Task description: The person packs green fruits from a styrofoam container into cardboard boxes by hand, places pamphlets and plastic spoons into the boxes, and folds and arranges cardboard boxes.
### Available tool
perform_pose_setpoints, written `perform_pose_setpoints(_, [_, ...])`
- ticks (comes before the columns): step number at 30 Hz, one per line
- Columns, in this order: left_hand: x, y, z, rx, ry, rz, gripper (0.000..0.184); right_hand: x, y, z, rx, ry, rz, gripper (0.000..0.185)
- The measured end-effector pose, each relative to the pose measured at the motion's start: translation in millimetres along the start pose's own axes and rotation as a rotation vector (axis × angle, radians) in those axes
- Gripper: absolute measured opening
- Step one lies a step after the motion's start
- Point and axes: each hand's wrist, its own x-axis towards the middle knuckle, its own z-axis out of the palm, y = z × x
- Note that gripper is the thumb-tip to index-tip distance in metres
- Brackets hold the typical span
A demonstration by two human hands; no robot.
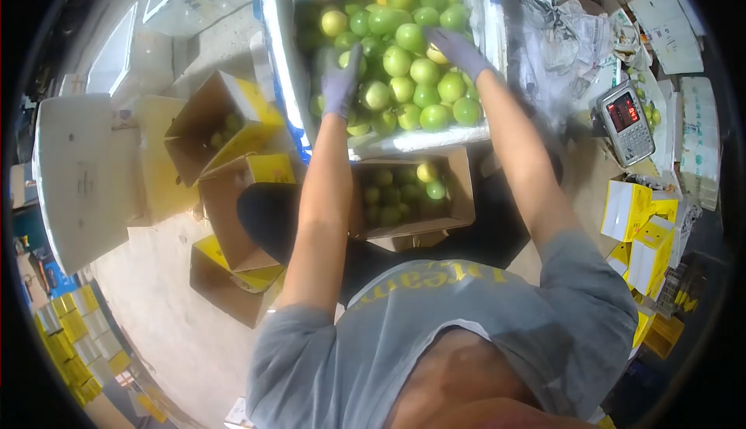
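A large white foam box (498, 56) is filled with round, smooth green fruit (425, 71), some of them yellowish. My left hand (339, 87), in a thin purple-grey glove, is inside the box at its left side. Its fingers and thumb curl round a green fruit (346, 60). My right hand (460, 52), gloved alike, reaches in from the right with its fingers bent over a yellowish fruit (437, 54). Its fingertips are partly hidden among the pile. Below the foam box, between my legs, stands an open cardboard box (462, 196) holding more green fruit (436, 190).
Open yellow-and-brown cartons (225, 126) lie on the left, one with fruit inside. A digital scale (626, 122) with a red display stands at the right, near several yellow-white boxes (651, 250). Crumpled plastic (544, 40) and foam panels (81, 180) flank the area.
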Motion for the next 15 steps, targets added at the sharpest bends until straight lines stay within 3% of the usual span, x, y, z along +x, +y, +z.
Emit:
perform_pose_setpoints(3, [25,-30,16,-0.399,-0.331,0.127,0.056,11,3,-9,0.407,-0.211,0.173,0.089])
perform_pose_setpoints(5, [6,6,-11,-0.662,-0.514,-0.265,0.058,8,-11,-9,0.229,-0.228,0.154,0.093])
perform_pose_setpoints(7, [2,3,-11,-0.782,-0.487,-0.255,0.056,14,-15,4,0.229,-0.284,0.1,0.093])
perform_pose_setpoints(9, [-6,-5,-7,-0.887,-0.437,-0.271,0.053,19,-11,20,0.27,-0.351,0.065,0.081])
perform_pose_setpoints(10, [-9,-11,-7,-0.889,-0.435,-0.27,0.053,2,-21,16,0.266,-0.352,-0.103,0.06])
perform_pose_setpoints(12, [-18,-20,-8,-0.859,-0.409,-0.143,0.053,-29,-20,21,0.255,-0.26,-0.229,0.045])
perform_pose_setpoints(13, [-37,4,-21,-0.73,-0.355,-0.057,0.046,-53,-36,18,0.48,-0.252,-0.054,0.041])
perform_pose_setpoints(15, [-44,-15,-13,-0.634,-0.349,0.003,0.037,-79,-15,34,0.51,-0.179,-0.172,0.041])
